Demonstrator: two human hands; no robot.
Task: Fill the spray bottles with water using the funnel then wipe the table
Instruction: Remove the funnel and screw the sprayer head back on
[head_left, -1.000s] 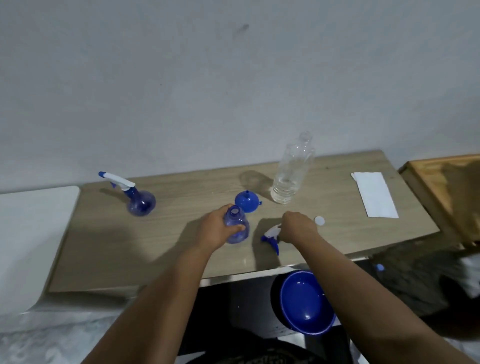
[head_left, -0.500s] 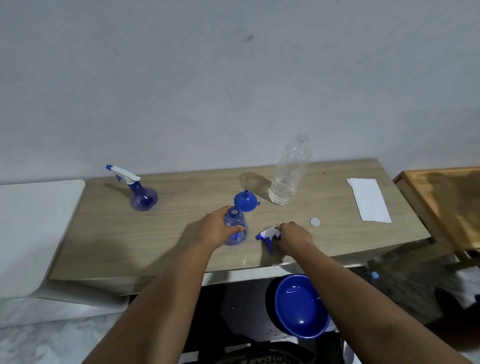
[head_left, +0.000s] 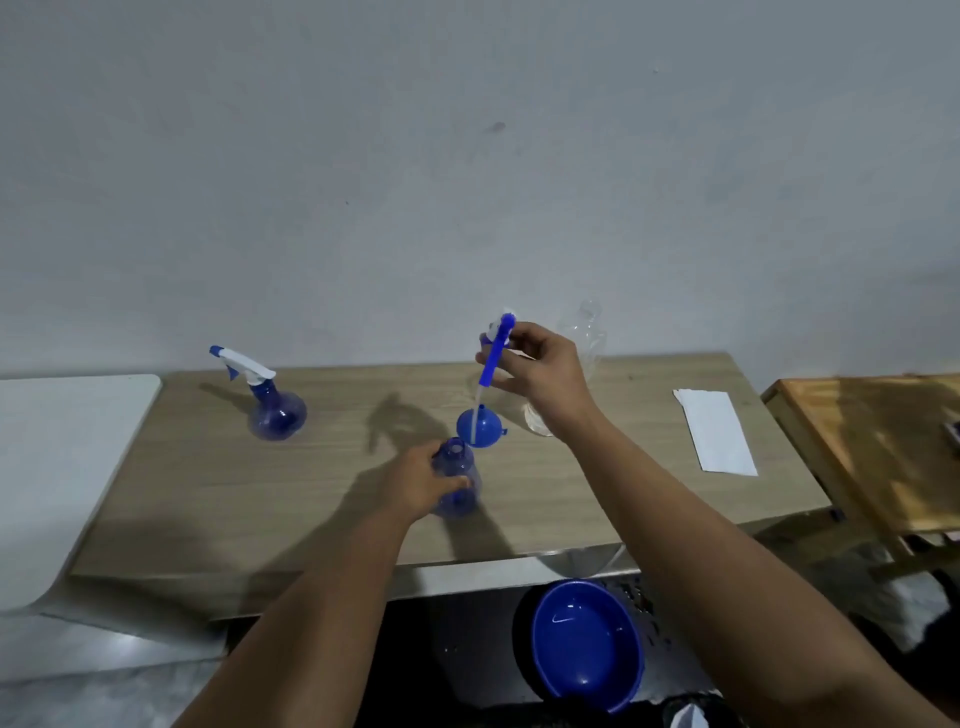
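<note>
- Near the middle of the wooden table (head_left: 208, 499), an open-necked blue spray bottle (head_left: 455, 483) stands upright, translucent, mouth facing up; the left hand (head_left: 415, 486) wraps round its body.
- Above it, the right hand (head_left: 543, 371) pinches the blue-and-white spray head (head_left: 500, 332), lifted clear of the table, its dip tube (head_left: 480, 400) hanging steeply down toward the blue funnel (head_left: 480, 426).
- Behind the bottle, the funnel rests wide end down, spout up.
- Far left, a capped spray bottle (head_left: 272, 408) points its nozzle left.

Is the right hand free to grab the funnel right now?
Probably not yet: the right hand holds the spray head up, its tube hanging in front of the funnel. The funnel is otherwise unblocked on the table; the left hand grips the open bottle.
</note>
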